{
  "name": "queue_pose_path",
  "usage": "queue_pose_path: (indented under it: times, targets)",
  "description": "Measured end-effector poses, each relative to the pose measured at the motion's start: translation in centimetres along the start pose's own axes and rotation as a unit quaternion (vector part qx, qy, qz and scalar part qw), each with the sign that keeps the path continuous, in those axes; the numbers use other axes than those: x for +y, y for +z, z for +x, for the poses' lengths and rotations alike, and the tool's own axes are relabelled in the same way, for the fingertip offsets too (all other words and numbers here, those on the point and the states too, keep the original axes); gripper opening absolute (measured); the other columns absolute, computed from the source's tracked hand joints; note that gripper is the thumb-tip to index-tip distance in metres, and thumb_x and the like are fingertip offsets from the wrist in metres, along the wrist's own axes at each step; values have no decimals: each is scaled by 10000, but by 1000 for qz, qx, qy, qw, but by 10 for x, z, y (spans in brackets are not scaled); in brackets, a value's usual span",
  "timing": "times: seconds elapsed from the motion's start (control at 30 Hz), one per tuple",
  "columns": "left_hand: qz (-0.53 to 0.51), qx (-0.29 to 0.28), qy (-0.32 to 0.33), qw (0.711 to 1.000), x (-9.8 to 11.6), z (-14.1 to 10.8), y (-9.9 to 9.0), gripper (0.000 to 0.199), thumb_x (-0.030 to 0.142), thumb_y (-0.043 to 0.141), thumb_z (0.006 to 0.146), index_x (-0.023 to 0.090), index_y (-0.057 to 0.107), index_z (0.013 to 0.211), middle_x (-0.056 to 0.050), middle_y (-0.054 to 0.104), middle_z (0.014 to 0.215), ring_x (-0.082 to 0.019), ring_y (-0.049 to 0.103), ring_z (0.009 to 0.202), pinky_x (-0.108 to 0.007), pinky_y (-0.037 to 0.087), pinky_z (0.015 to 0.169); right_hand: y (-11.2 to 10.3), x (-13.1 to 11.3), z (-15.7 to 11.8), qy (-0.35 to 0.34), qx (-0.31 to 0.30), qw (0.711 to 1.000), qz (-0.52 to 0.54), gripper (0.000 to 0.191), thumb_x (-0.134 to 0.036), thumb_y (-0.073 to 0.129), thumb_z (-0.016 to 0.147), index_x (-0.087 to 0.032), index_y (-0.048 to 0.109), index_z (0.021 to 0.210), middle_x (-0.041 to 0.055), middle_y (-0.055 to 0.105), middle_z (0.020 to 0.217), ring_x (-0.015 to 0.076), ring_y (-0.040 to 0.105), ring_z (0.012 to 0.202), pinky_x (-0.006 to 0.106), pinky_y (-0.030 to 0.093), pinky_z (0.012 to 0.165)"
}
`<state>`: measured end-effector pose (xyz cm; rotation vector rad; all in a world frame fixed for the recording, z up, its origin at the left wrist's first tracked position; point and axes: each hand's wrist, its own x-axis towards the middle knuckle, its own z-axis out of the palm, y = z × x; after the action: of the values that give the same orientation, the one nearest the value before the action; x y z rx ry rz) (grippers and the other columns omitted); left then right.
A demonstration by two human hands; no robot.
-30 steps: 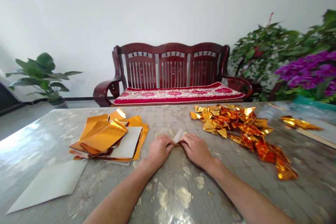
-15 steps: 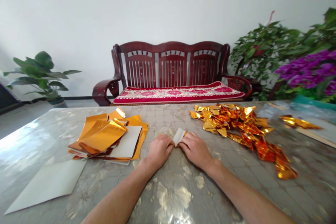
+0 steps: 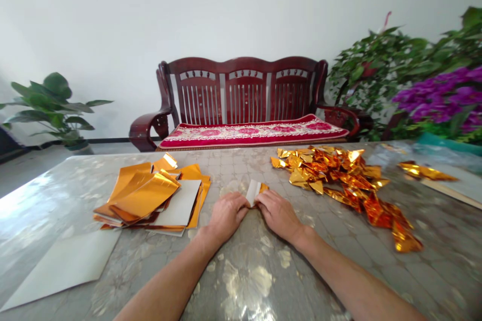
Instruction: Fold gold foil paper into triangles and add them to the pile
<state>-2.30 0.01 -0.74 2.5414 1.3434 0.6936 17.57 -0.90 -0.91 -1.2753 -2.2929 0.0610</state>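
Observation:
A small folded sheet of foil paper, white on one face with gold showing at its right edge, stands between my two hands near the middle of the table. My left hand pinches its lower left side, fingers bent together. On the lower right side, my right hand grips it with curled fingers. Both hands rest low at the tabletop, and the fingertips cover the paper's lower edge. To the left of my left hand lies a loose stack of gold foil sheets, some with the white side up.
A heap of folded gold foil pieces spreads over the right of the table. One white sheet lies at the left front. Plastic wrapping and a board sit far right. Beyond stands a wooden bench.
The foil paper between my hands has turned slightly more upright, with more gold showing on its right. Both hands keep their hold. The whole view has shifted a little.

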Motion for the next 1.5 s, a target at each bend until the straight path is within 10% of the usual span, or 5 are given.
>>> queue_pose_path:
  times: [0.33, 1.5]
  targets:
    - [-2, 1, -6, 1000, 0, 0, 0, 158, 172, 530, 906, 221, 658, 828, -7, 650, 857, -156, 597, 868, -238, 416, 790, -4, -5, 0, -17, -49, 997, -59, 129, -282, 561, 959, -206, 616, 872, 43, 620, 927, 195, 553, 934, 286, 403, 799]
    - [43, -33, 30, 998, 5, -9, -8, 197, 199, 472, 956, 245, 658, 908, -11, 643, 951, -161, 590, 939, -249, 426, 825, -4, -21, 12, 132, -70, 988, -45, 114, -192, 525, 865, -224, 623, 816, 24, 666, 885, 174, 588, 827, 273, 328, 658]
